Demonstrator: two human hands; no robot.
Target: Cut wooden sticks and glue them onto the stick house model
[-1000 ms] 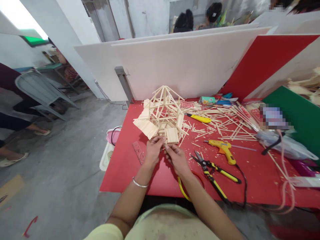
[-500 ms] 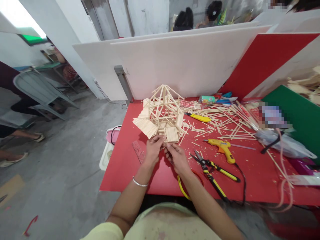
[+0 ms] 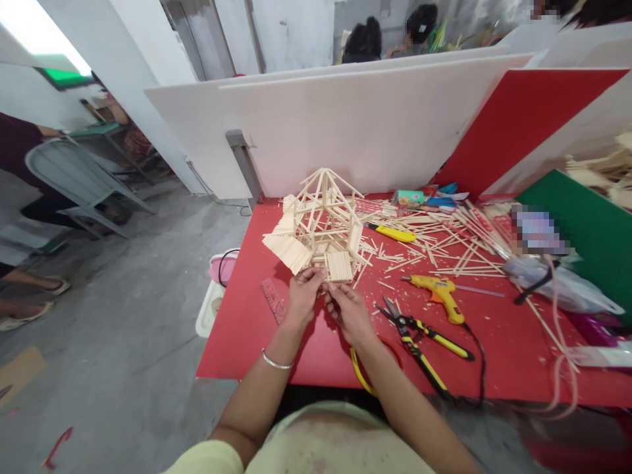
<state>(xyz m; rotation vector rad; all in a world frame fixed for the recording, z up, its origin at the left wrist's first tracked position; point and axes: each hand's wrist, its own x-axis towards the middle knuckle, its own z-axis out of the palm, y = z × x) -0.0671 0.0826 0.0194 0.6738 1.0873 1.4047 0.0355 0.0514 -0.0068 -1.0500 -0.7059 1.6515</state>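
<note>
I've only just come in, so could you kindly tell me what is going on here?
A person is working bare-handed at a model of thin sticks. The left hand and right hand are close together at its near side, by a square stick panel; what either grip holds is too small to tell. A yellow glue gun and cutters lie to the right on the red table.

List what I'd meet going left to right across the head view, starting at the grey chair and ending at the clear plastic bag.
Grey chair → clear ruler → left hand → right hand → yellow glue gun → clear plastic bag
</note>
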